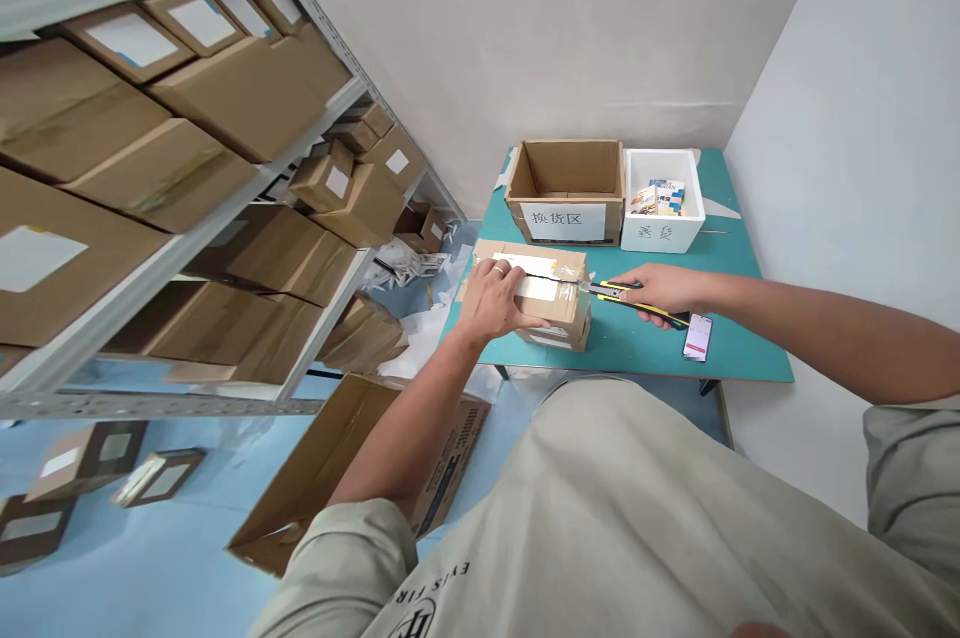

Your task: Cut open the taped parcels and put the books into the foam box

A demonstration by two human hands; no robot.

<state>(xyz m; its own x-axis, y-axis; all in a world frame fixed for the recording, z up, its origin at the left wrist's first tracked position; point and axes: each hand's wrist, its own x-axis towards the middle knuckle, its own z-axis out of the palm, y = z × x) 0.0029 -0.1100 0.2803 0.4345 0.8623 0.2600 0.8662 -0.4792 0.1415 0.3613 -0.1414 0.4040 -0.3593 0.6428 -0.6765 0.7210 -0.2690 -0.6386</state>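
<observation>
1. Our left grip (491, 303) lies open, palm down on a taped cardboard box (566, 268), holding nothing else.
2. Our right grip (664, 290) is closed around a yellow-and-black utility knife (619, 296), its blade meeting the tape at the box's edge.
3. The box sits on a teal surface (637, 348), just in front of an open labelled carton (566, 193) and a white foam box (664, 236) holding printed packs (658, 200).
4. A smartphone (697, 336) lies on the surface, just beside our right grip.
5. To our left, a metal shelf (150, 228) carries brown cartons (247, 98), and a large opened carton (352, 463) lies on the blue floor (150, 558) below our left arm.
</observation>
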